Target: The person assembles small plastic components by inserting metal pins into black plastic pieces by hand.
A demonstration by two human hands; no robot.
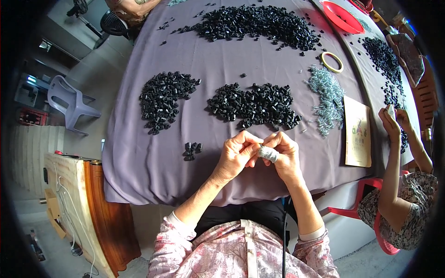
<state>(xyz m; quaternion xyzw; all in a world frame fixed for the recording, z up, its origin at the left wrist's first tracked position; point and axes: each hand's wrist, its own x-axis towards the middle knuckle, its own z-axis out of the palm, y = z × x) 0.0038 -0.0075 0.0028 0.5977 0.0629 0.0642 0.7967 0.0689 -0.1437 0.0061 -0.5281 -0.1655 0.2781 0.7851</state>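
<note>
My left hand [237, 156] and my right hand [286, 157] meet above the near part of the cloth-covered table, fingers pinched together. Whatever lies between the fingertips is too small and covered to make out. A grey-white wrapping [268, 154] goes round my right thumb. Just beyond my hands is a pile of small black cylindrical caps [252, 105]. Another pile of black caps [162, 99] sits to its left. A little cluster of black pieces [191, 151] lies left of my left hand. Clear, glinting small parts [327, 99] are heaped at the right.
A large black heap [259, 25] covers the far table, near a red basin [343, 17]. A pale yellow ring [332, 62] and a printed tan booklet [358, 132] lie at right. A co-worker's hands [394, 118] work beside black parts. A pale plastic chair [72, 104] stands left.
</note>
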